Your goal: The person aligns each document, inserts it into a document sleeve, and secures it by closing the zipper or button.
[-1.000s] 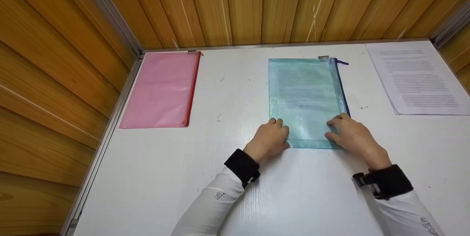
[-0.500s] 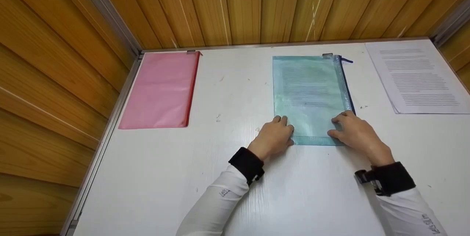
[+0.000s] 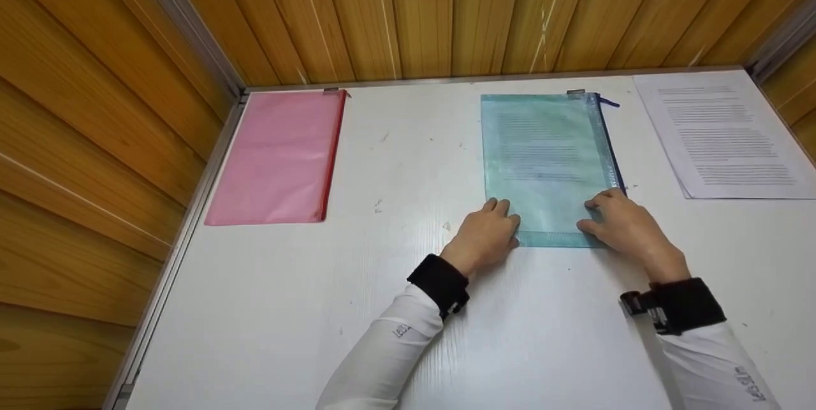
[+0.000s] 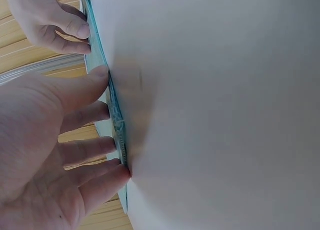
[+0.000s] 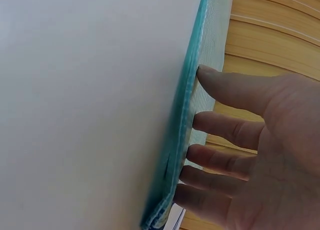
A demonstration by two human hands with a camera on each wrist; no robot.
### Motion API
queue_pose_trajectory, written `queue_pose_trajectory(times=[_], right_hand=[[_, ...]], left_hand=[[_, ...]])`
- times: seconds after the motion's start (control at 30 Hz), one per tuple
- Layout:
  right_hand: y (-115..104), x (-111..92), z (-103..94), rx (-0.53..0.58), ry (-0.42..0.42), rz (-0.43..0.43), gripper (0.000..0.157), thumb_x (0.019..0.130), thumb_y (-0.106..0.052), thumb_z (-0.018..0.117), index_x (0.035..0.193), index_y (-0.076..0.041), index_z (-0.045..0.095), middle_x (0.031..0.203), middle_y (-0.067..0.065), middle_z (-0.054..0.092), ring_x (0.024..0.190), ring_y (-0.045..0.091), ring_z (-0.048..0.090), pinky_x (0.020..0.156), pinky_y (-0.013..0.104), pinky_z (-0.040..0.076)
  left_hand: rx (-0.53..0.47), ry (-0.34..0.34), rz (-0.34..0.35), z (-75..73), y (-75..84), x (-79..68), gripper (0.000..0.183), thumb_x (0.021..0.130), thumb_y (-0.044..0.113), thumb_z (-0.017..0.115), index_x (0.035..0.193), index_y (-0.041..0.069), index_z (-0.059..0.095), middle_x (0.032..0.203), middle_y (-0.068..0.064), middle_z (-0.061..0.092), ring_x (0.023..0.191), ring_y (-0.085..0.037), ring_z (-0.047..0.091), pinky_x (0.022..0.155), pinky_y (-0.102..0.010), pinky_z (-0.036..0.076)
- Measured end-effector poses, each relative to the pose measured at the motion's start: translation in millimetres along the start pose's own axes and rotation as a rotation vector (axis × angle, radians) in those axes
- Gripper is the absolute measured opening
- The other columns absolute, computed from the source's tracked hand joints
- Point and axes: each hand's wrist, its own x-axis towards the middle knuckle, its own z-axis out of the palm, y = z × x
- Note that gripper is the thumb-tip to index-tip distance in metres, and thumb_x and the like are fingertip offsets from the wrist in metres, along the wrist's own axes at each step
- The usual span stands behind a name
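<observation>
A translucent teal zipper document pouch (image 3: 542, 161) lies flat on the white table in the head view, printed paper showing through it. Its dark blue zipper runs down the right side. My left hand (image 3: 484, 234) touches the pouch's lower left corner. On the lower right corner rests my right hand (image 3: 628, 228). In the left wrist view, fingers (image 4: 85, 152) and thumb lie extended against the pouch's edge (image 4: 116, 115). Similarly, the right wrist view has the right fingers (image 5: 225, 127) extended against the teal edge (image 5: 185, 115). Neither hand curls round it.
A pink zipper pouch (image 3: 277, 158) with a red zipper lies at the table's left. Printed sheets (image 3: 727, 136) lie at the far right. Wood-patterned walls (image 3: 421, 14) stand behind and at the left of the white table (image 3: 268, 308).
Both hands and the teal pouch have slid a little to the right and away, toward the back wall. The pink pouch and printed sheets stay in place.
</observation>
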Motion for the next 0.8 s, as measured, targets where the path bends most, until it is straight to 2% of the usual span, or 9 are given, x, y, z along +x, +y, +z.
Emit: queue_pose_trajectory(times=[0.33,0.43,0.6,0.8], right_hand=[[10.3,2.7,-4.4,-0.04,0.004,0.006,0.052,0.095,-0.023,0.062,0.131,0.013,0.052,0.138,0.039,0.042,0.124,0.058,0.044,0.103,0.067,0.039],[12.0,3.3,-5.6,-0.054,0.01,0.008,0.053,0.095,-0.023,0.061,0.131,0.014,0.052,0.138,0.04,0.042,0.126,0.059,0.043,0.103,0.067,0.038],[14.0,4.7,-6.8,-0.061,0.007,0.027,0.052,0.096,-0.024,0.06,0.132,0.013,0.051,0.139,0.04,0.043,0.126,0.058,0.044,0.103,0.068,0.039],[16.8,6.7,-8.4,-0.068,-0.001,0.036,0.053,0.097,-0.024,0.058,0.134,0.013,0.05,0.143,0.042,0.038,0.132,0.059,0.037,0.106,0.069,0.035]], left_hand=[[0.05,-0.035,0.003,-0.2,7.5,10.5,0.043,0.103,0.037,0.05,0.143,0.02,0.052,0.151,-0.005,0.046,0.143,-0.022,0.043,0.096,-0.031,0.055],[0.037,-0.038,-0.009,0.1,9.5,13.1,0.045,0.103,0.037,0.05,0.144,0.02,0.05,0.155,-0.005,0.043,0.146,-0.023,0.04,0.098,-0.033,0.055],[0.013,-0.016,-0.033,0.5,14.9,18.8,0.041,0.103,0.032,0.05,0.142,0.019,0.053,0.153,-0.006,0.045,0.145,-0.023,0.041,0.099,-0.033,0.054],[0.098,0.032,-0.032,2.3,23.8,23.8,0.037,0.102,0.016,0.045,0.136,0.015,0.059,0.145,-0.01,0.052,0.136,-0.023,0.05,0.094,-0.029,0.056]])
